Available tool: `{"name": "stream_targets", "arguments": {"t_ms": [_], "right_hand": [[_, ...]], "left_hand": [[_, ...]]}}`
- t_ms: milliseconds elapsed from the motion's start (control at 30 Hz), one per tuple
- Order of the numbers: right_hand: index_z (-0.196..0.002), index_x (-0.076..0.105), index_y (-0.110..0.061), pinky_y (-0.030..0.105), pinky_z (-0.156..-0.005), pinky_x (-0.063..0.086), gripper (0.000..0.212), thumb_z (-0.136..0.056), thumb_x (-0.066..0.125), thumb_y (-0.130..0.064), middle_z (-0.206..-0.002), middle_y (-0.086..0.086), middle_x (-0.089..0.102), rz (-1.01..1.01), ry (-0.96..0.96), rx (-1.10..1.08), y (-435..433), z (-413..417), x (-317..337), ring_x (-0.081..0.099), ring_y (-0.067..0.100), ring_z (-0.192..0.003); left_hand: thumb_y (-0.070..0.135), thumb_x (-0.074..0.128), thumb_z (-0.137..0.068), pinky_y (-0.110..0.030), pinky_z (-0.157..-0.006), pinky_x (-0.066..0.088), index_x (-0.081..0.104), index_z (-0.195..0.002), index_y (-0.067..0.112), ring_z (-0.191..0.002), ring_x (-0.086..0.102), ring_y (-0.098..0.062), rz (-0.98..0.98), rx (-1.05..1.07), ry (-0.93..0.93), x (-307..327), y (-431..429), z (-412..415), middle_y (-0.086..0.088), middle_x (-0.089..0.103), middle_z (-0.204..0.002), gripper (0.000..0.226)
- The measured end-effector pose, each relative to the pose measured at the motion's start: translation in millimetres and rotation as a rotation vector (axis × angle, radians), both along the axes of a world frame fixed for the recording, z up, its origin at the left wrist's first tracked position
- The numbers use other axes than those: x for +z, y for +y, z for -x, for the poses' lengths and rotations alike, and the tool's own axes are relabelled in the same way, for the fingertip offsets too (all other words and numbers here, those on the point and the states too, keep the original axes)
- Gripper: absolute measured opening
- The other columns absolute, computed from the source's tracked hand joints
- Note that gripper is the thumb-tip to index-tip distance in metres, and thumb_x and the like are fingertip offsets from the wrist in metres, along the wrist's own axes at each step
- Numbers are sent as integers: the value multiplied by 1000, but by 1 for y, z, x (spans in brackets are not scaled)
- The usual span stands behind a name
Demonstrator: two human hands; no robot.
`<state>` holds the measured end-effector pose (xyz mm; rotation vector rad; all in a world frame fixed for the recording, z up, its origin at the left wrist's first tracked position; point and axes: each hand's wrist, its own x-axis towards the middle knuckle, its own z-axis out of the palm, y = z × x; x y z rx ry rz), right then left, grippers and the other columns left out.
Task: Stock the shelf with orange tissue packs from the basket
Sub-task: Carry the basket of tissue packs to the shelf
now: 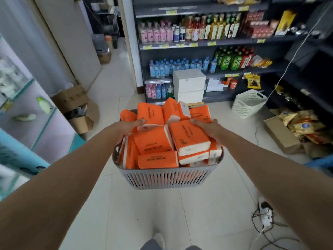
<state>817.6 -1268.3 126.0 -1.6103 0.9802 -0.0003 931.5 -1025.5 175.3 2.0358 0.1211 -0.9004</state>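
Left hand (129,127), right hand (209,128) on basket (167,179)

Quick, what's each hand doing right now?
Left hand: grips the grey basket at its left rim.
Right hand: grips its right rim, thumb on a tissue pack.

Pale tiled floor (162,213), glass-fronted cabinet (27,105)

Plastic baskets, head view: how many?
2. A grey slatted plastic basket of orange tissue packs, gripped by left hand and right hand; a white perforated plastic basket on the floor by the dark shelf. Others may be hidden.
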Motion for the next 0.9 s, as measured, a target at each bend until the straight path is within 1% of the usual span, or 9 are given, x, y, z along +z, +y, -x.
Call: {"name": "stream_targets", "arguments": {"t_ms": [167, 267, 367, 433, 533, 600, 700, 733, 900], "right_hand": [[-145, 15, -17, 48, -100, 47, 109, -65, 76, -58, -136, 12, 49, -10, -13, -55, -68, -57, 3, 55, 33, -118], [-145, 15, -17, 48, -99, 46, 106, -67, 76, -56, -136, 13, 48, -18, -20, -64, -110, -91, 3, 54, 33, -118], [-144, 16, -14, 48, -100, 46, 103, -70, 75, -53, -137, 13, 47, -26, -19, -37, -153, -127, 0, 53, 34, -120], [-144, 17, -13, 49, -101, 45, 103, -69, 76, -53, -138, 14, 47, -37, -24, -22, -179, -150, -1, 53, 34, -120], [-142, 20, -12, 45, -98, 48, 102, -68, 78, -51, -135, 12, 49, -47, -46, -9, -214, -188, 3, 55, 33, -118], [-141, 23, -13, 43, -96, 49, 108, -60, 82, -54, -130, 10, 52, -63, -46, 27, -229, -212, 7, 57, 31, -116], [-138, 34, -17, 46, -93, 52, 134, -26, 84, -69, -122, 6, 61, -67, -47, 56, -266, -252, -5, 64, 29, -106], [-138, 36, -18, 47, -93, 52, 137, -21, 83, -71, -121, 7, 63, -74, -50, 62, -281, -267, -14, 65, 28, -104], [-139, 34, -18, 49, -94, 51, 141, -19, 83, -73, -122, 8, 62, -76, -30, 52, -325, -328, -29, 64, 29, -105]], "left_hand": [[58, 63, -77, -48, -106, 34, 36, -141, 14, -131, 43, -35, -5, -64, -15, 10, -74, -70, -14, 42, -145, 83], [56, 64, -77, -48, -106, 35, 37, -140, 13, -130, 43, -35, 10, -56, -24, 10, -118, -105, -15, 43, -144, 81], [57, 62, -78, -49, -108, 32, 35, -141, 12, -132, 40, -36, -2, -57, -33, 4, -159, -137, -15, 40, -146, 82], [55, 61, -81, -49, -108, 31, 35, -141, 10, -133, 39, -36, 12, -39, -34, 2, -183, -155, -16, 40, -146, 80], [55, 63, -79, -49, -108, 34, 36, -140, 10, -131, 42, -36, 18, 28, -31, 0, -214, -185, -16, 42, -144, 80], [55, 63, -79, -49, -109, 33, 34, -141, 9, -132, 40, -37, 4, 44, -8, 2, -231, -205, -16, 41, -144, 82], [55, 62, -79, -51, -110, 33, 31, -142, 9, -132, 39, -38, -28, 63, 15, 3, -256, -238, -18, 39, -145, 84], [55, 62, -80, -51, -109, 33, 31, -142, 8, -132, 39, -38, -33, 67, 13, 4, -265, -250, -18, 39, -145, 84], [51, 61, -83, -48, -107, 33, 32, -141, 9, -131, 40, -37, -15, 16, 2, 1, -308, -315, -18, 40, -143, 77]]}}
